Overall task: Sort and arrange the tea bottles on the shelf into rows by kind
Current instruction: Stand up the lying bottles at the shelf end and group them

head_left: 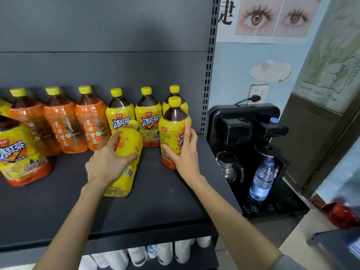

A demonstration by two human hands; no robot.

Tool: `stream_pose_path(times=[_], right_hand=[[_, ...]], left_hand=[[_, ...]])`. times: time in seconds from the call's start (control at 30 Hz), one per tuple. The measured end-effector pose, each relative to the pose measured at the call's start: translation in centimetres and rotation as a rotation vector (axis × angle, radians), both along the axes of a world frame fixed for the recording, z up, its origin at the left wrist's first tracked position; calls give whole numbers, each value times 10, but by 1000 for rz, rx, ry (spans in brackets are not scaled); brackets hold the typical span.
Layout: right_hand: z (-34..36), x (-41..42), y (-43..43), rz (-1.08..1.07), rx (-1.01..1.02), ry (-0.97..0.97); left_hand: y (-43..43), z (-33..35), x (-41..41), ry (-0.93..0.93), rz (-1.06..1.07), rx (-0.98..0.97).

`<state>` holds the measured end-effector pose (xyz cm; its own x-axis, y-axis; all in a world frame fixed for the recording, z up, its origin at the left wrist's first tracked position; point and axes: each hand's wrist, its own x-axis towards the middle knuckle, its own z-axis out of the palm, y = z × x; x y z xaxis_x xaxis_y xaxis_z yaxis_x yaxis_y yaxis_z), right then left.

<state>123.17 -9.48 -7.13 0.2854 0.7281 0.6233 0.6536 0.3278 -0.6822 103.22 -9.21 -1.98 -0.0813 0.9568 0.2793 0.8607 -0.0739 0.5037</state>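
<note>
Tilted bottle: the yellow tea bottle (129,142) leans back at mid-shelf, cap toward the rear. Your left hand (106,162) grips its body.
Upright bottle: a second yellow bottle (171,131) stands near the right end of the dark shelf (136,207). Your right hand (183,152) is wrapped round it.
Back row: orange bottles (62,125) stand upright at left, yellow-label bottles (148,117) at right.
Beside the shelf: a black water dispenser (243,129) stands there with a clear water bottle (262,180) on it.
</note>
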Motion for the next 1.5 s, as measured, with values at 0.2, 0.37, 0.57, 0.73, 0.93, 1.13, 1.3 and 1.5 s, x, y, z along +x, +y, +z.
stream_pose_path(times=[0.2, 0.37, 0.57, 0.73, 0.93, 1.13, 1.3, 1.5], right_hand=[[0, -1, -2, -2, -8, -15], [3, 0, -5, -1, -8, -43], [5, 5, -9, 74, -29, -40], [7, 7, -15, 107, -58, -63], [12, 4, -41, 81, -297, -144], [5, -13, -90, -43, -487, -372], [2, -53, -147, -168, -390, -541], [-11, -130, -196, -178, -227, -633]], left_hand=[[-12, -9, -12, -173, 30, 239], [-26, -21, -23, -280, -14, 386], [-43, -45, -26, -296, -61, 480], [-57, -55, -25, -336, -30, 505], [-70, -46, -26, -290, -59, 418], [-108, -57, -78, -131, -83, 176], [-151, -58, -156, 51, 1, 265], [-214, -51, -250, 101, 115, 264]])
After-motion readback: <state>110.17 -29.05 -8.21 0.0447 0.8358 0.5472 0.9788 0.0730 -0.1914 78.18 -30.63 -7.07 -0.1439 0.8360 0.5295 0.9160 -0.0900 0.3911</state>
